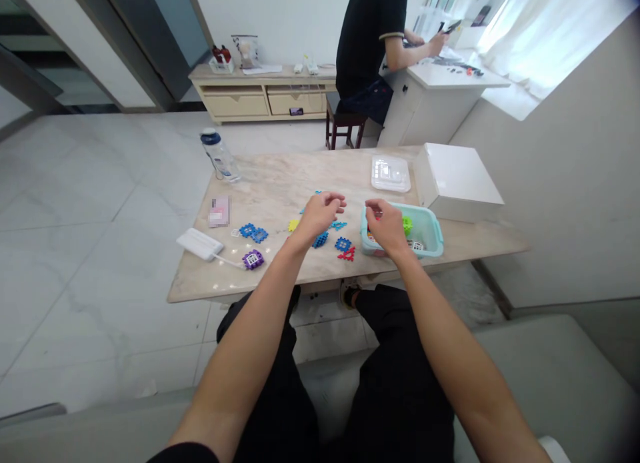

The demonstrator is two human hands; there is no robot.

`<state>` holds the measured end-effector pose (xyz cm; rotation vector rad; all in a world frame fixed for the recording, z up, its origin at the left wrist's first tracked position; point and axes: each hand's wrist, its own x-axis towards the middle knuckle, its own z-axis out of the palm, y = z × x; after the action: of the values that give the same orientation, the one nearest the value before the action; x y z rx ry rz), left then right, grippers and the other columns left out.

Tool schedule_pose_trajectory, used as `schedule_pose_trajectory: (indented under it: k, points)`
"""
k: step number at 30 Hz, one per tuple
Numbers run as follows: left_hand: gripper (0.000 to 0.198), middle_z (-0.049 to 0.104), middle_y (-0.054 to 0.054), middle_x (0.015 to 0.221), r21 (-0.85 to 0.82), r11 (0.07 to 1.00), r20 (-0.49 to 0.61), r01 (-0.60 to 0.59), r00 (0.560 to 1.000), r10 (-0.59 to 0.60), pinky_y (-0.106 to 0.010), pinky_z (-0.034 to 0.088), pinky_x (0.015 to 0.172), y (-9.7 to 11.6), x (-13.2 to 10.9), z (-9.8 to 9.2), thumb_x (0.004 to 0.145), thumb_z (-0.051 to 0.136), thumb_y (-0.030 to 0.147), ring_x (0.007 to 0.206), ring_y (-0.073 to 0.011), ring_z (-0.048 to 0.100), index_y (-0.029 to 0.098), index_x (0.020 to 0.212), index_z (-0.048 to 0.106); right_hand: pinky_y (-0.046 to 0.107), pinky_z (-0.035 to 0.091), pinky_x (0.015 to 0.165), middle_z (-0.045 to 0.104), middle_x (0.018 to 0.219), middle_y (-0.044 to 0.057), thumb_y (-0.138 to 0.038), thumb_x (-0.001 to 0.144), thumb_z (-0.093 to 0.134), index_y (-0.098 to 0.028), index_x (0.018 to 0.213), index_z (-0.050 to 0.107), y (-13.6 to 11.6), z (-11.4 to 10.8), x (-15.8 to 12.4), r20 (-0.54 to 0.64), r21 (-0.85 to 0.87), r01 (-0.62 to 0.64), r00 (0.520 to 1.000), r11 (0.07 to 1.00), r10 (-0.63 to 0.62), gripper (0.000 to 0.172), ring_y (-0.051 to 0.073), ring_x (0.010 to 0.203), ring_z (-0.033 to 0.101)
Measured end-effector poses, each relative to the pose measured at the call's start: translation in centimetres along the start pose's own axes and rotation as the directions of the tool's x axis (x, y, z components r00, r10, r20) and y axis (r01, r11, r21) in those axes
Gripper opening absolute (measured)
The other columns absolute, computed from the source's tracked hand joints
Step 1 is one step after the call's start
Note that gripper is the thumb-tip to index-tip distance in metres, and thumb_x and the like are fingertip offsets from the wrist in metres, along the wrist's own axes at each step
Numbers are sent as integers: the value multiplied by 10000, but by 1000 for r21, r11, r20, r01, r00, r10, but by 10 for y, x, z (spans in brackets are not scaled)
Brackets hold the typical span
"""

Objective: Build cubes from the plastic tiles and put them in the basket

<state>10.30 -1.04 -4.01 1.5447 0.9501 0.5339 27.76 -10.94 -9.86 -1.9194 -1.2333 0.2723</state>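
Head view: left hand (320, 217) hovered over blue plastic blocks (320, 239) on the desk (200, 276), grip loosely open, empty. Right hand (387, 228) sat at the teal basket (430, 246); grip unclear, cannot tell.

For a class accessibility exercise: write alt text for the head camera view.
A person's left hand hovers over scattered blue interlocking plastic pieces on a marble table, while the right hand reaches over a teal plastic basket holding more pieces.
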Motion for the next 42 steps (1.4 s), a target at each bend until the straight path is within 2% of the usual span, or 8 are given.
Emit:
schedule_pose_trajectory:
  k: [3,7,10,15,18,22,30,42]
  points:
    - [257,807,-156,1210,-144,989,-152,-18,988,-4,-279,565,789,-1,-19,-36,945,561,202,993,-195,766,147,1137,724,345,569,1066,775,1255,134,-198,1025,528,-131,1258,726,-13,34,2,155,-63,97,984,993,-87,313,209,1070,738]
    - [243,820,-127,1151,-194,981,-201,-15,979,-25,-275,557,777,-6,-42,-71,907,617,273,958,-192,768,166,1090,737,413,509,1156,694,1358,186,-267,1009,670,-113,1436,638,-24,88,-2,426,-290,186,904,939,-48,456,280,1260,678]
    - [261,825,-111,1122,-191,982,-218,-13,975,-30,-272,551,769,-10,-49,-87,868,661,291,945,-194,764,175,1083,749,479,509,1147,574,1498,231,-434,970,788,-167,1600,493,-30,122,-6,551,-440,236,833,867,53,745,353,1336,634]
    - [242,822,-103,1091,-261,965,-225,-21,974,-39,-259,542,757,-13,-50,-98,867,668,275,922,-181,754,179,1068,761,494,482,1177,478,1593,257,-423,949,818,-175,1623,447,-35,155,-7,622,-536,283,769,795,146,809,375,1420,562]
    - [230,818,-104,1068,-322,946,-218,-42,976,-30,-264,550,752,-10,-50,-97,877,655,262,908,-182,747,176,1063,760,518,471,1190,459,1602,265,-337,969,771,-144,1592,482,-37,164,-7,627,-559,285,760,779,173,713,386,1464,509]
    - [224,813,-105,1056,-306,947,-218,-102,975,35,-277,561,752,-7,-49,-100,872,668,235,873,-181,730,170,1065,762,494,444,1223,501,1555,257,-157,1049,534,-115,1525,561,-40,168,-9,629,-576,295,756,762,183,479,345,1448,522]
    - [224,814,-98,1031,-335,937,-278,-96,960,-1,-259,538,747,-20,-49,-118,866,668,243,893,-176,729,172,1057,762,407,567,1051,653,1336,222,-59,1039,430,-102,1365,701,-56,160,-11,648,-599,310,729,738,220,426,309,1194,700]
    - [263,822,-99,1055,-306,951,-288,-47,956,-46,-261,526,747,-24,-40,-109,832,687,288,907,-180,737,180,1062,758,378,518,1150,711,1359,223,-27,1038,425,-68,1351,724,-73,161,-20,723,-507,360,672,783,160,435,298,1316,674]
